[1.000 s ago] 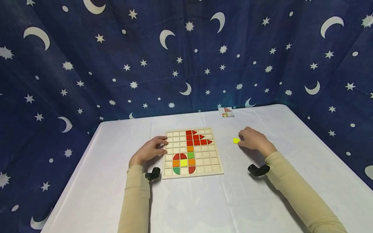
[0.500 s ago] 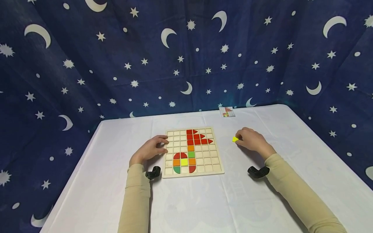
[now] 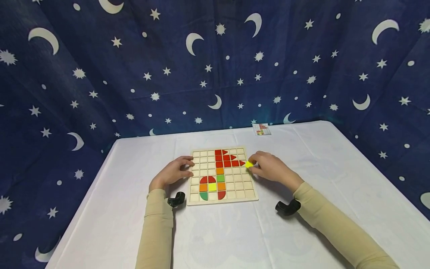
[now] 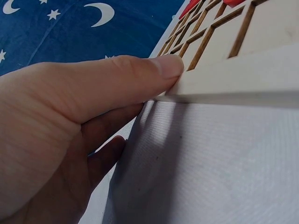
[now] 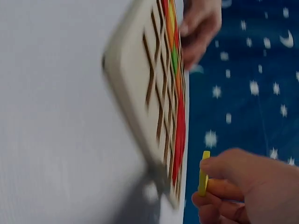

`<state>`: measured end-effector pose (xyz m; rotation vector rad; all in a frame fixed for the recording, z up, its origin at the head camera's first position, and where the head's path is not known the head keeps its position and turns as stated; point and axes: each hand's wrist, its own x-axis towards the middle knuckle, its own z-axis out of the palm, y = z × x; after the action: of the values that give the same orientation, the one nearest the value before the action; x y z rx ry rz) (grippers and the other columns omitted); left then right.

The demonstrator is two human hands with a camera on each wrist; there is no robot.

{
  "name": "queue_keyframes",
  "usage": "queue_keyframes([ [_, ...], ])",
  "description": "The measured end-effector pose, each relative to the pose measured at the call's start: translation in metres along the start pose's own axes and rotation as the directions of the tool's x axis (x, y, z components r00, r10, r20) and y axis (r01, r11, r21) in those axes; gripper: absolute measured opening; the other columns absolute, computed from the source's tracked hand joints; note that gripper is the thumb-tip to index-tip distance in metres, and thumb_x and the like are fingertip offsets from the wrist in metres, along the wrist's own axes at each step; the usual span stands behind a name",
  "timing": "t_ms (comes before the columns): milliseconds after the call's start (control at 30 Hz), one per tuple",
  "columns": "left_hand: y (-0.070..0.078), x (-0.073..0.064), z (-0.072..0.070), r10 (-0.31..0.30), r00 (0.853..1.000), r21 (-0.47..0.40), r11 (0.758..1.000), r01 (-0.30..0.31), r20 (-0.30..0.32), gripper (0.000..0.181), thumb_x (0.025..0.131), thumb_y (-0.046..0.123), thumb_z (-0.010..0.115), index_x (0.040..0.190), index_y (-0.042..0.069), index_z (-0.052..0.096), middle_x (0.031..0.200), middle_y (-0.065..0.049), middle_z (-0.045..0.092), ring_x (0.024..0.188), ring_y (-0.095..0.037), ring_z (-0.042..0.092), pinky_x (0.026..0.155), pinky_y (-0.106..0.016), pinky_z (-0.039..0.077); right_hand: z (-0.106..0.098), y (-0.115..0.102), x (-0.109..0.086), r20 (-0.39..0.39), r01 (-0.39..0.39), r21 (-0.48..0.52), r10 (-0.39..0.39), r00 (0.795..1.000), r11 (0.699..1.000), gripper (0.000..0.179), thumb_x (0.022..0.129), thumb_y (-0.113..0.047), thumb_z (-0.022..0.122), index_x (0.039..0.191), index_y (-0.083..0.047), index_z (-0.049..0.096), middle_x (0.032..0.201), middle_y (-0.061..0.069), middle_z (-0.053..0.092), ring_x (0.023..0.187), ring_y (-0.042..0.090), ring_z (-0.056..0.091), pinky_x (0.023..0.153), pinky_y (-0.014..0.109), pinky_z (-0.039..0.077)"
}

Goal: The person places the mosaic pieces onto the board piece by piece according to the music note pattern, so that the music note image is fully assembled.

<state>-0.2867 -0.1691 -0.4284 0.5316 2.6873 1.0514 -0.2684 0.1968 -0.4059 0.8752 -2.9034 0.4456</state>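
A wooden grid board (image 3: 240, 188) lies on the white table, with red, orange, green and yellow tiles set in some of its squares. My left hand (image 3: 171, 172) rests at the board's left edge. In the left wrist view its thumb (image 4: 154, 70) touches the top of the rim, the other fingers lower beside it. Between thumb and fingers my right hand (image 3: 271, 167) pinches a yellow tile (image 3: 249, 164), held over the board's right edge near the tip of the lowest red row. From the right wrist view the yellow tile (image 5: 203, 173) appears edge-on.
A small printed card (image 3: 261, 129) showing a similar coloured pattern lies near the table's back edge. Behind the table (image 3: 221, 239) hangs a dark blue curtain (image 3: 168, 93) with moons and stars. Black curved devices (image 3: 288, 207) sit at both wrists.
My right hand takes up the yellow tile from the table right of the board and carries it left to the board's right edge. The left hand stays in place.
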Motion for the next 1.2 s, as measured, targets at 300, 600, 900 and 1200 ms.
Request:
queue_keyframes([
  [300, 0.000, -0.001, 0.002, 0.002, 1.000, -0.017, 1.000, -0.002, -0.002, 0.040, 0.088, 0.013, 0.073, 0.125, 0.003, 0.063, 0.149, -0.010, 0.043, 0.141, -0.031, 0.033, 0.116, -0.049, 0.026, 0.020, -0.059, 0.000, 0.035, 0.235, -0.080, -0.233, 0.972, 0.969, 0.015, 0.084, -0.028, 0.072, 0.091, -0.016, 0.071, 0.081, -0.007, 0.055, 0.070, 0.008, 0.048, 0.057, 0.023, 0.044],
  [600, -0.001, 0.002, 0.002, 0.005, 1.000, -0.006, 1.000, -0.005, -0.001, 0.041, 0.087, 0.014, 0.073, 0.125, 0.003, 0.064, 0.150, -0.009, 0.043, 0.142, -0.031, 0.032, 0.116, -0.048, 0.025, 0.033, -0.091, 0.001, 0.034, 0.347, -0.120, -0.345, 0.938, 0.930, 0.008, 0.084, -0.028, 0.070, 0.086, -0.020, 0.070, 0.077, -0.009, 0.050, 0.069, 0.006, 0.045, 0.051, 0.018, 0.037],
  [900, 0.001, 0.002, 0.003, 0.035, 0.999, -0.001, 0.999, -0.035, -0.002, 0.040, 0.087, 0.014, 0.073, 0.124, 0.003, 0.064, 0.148, -0.010, 0.045, 0.141, -0.031, 0.034, 0.116, -0.047, 0.026, 0.040, -0.108, 0.011, 0.045, 0.371, -0.120, -0.368, 0.929, 0.921, 0.005, 0.083, -0.024, 0.068, 0.082, -0.020, 0.065, 0.074, -0.009, 0.045, 0.068, 0.007, 0.044, 0.051, 0.019, 0.035],
  [1200, 0.002, 0.001, 0.003, 0.018, 1.000, -0.007, 1.000, -0.018, -0.003, 0.041, 0.087, 0.013, 0.073, 0.125, 0.003, 0.064, 0.149, -0.010, 0.044, 0.141, -0.031, 0.034, 0.116, -0.048, 0.025, 0.043, -0.108, 0.011, 0.064, 0.349, -0.076, -0.345, 0.937, 0.934, 0.006, 0.083, -0.016, 0.068, 0.087, -0.019, 0.071, 0.079, -0.009, 0.055, 0.072, 0.006, 0.049, 0.057, 0.016, 0.040],
])
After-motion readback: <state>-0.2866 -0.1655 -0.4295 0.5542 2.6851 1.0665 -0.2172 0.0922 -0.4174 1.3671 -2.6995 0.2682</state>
